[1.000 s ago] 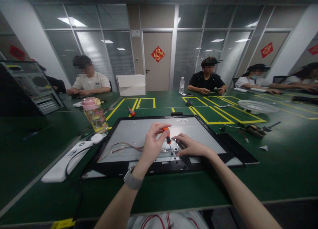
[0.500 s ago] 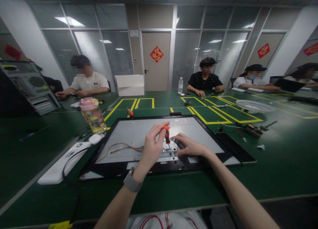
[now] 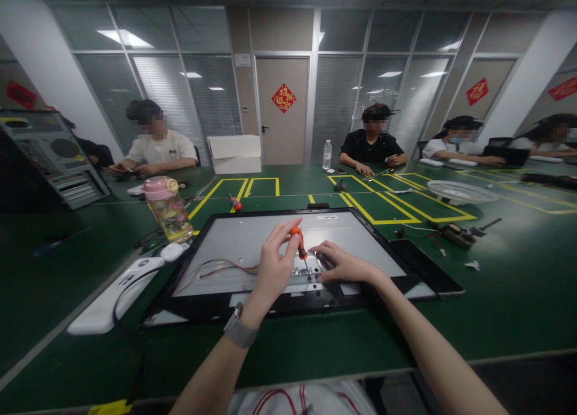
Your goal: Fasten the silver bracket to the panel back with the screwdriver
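A monitor panel (image 3: 252, 238) lies back-up on the green table in front of me, black frame around a grey metal sheet. My left hand (image 3: 274, 265) pinches a small orange-handled screwdriver (image 3: 298, 242), held nearly upright with its tip on a small circuit board (image 3: 306, 274) near the panel's front edge. My right hand (image 3: 345, 263) rests on the panel just right of the board, fingers curled down and pressing there. Coloured wires (image 3: 225, 266) run leftward from the board across the sheet.
A pink-lidded bottle (image 3: 166, 208) and a white stand piece (image 3: 115, 289) with a black cable sit left of the panel. A dark cover (image 3: 428, 274) lies to the right. Several people sit at the far side. A computer case (image 3: 54, 157) stands at the left.
The screwdriver in my left hand has shifted slightly, its handle tilting a little leftward. My right hand has stayed in place.
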### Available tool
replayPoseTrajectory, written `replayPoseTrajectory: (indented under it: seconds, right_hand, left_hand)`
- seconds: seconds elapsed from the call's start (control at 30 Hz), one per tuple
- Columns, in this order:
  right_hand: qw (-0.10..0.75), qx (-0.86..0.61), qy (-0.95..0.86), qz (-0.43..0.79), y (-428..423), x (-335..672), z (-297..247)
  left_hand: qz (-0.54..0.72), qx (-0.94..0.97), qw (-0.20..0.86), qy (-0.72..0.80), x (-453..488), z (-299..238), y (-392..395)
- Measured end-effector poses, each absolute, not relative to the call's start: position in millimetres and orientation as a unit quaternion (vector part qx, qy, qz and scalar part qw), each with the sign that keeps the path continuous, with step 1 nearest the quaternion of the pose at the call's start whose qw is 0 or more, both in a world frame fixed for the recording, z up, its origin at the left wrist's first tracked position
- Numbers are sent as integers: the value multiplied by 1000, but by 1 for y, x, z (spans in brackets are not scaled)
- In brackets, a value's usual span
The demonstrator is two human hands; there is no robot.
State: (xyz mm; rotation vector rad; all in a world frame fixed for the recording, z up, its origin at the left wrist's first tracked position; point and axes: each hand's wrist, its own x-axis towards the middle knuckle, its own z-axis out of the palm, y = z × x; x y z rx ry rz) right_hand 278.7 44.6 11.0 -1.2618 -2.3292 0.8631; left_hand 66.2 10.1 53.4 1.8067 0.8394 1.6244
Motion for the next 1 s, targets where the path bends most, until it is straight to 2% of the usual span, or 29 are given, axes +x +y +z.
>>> replayPoseTrajectory:
  seconds: [0.07,0.2,0.37,0.63,0.8,1.0]
  right_hand:
    - [176,-445,-825,301,45,279,11]
    - [174,-445,-825,300,43,279,12]
    - [176,-448,-822,303,43,279,12]
    - [174,-450,-820,306,44,280,9]
    - [170,-454,-819,306,43,279,11]
    - [170,-454,-820,303,44,280,10]
  left_hand:
    - [600,676,300,305,66,53,11]
    - [611,673,264,322,64,53,11]
    - [593,656,373,280,64,56,11]
    - [599,614,422,294,62,56,17]
    - [605,617,390,318,61,58,16]
    - [595,629,402,299,61,58,16]
